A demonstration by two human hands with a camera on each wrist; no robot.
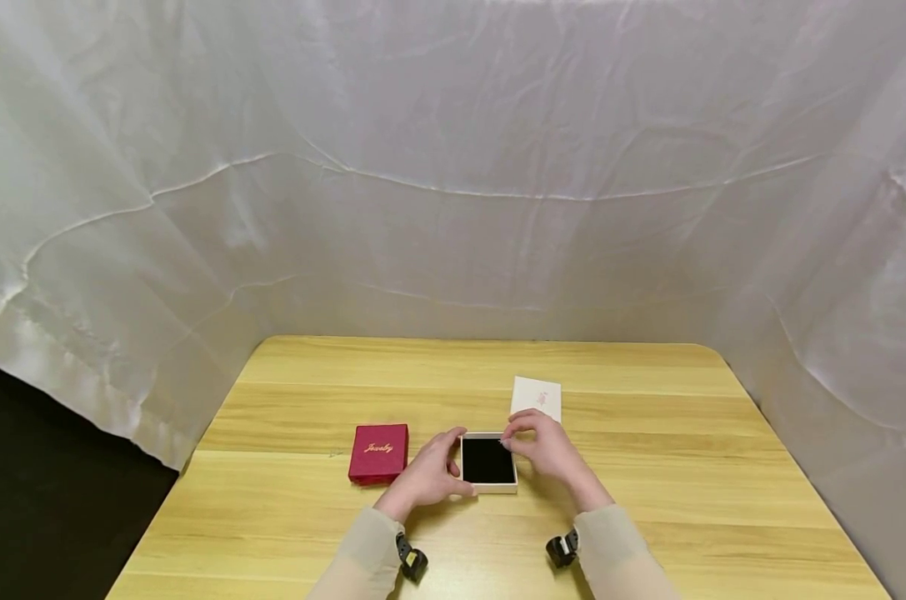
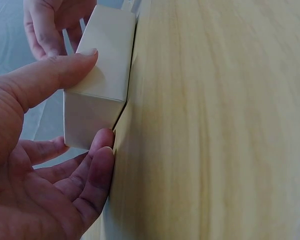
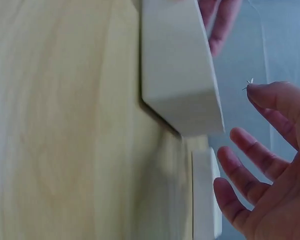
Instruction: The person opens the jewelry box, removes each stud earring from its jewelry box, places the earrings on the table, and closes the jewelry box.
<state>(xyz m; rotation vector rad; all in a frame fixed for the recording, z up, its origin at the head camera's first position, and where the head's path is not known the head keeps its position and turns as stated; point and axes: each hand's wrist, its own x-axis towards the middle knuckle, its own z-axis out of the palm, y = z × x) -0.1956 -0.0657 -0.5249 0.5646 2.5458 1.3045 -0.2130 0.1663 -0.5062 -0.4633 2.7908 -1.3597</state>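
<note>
A white box (image 1: 495, 489) with a black pad (image 1: 488, 461) inside lies open on the table. My left hand (image 1: 430, 475) holds it from the left, its thumb (image 2: 72, 70) against the near wall and a finger at the far corner. Over the box's far right corner is my right hand (image 1: 544, 446). Between its thumb and index finger it pinches a tiny shiny piece with thin pointed tips (image 3: 249, 83); the rest of that piece is hidden by the fingers. The other right fingers are loosely spread beside the box.
Behind the right hand lies a white lid (image 1: 537, 396) with a pink print, partly covered by that hand. A red jewelry box (image 1: 378, 454) with gold lettering stands left of the left hand. White cloth (image 1: 453, 242) hangs around the wooden table (image 1: 648, 433).
</note>
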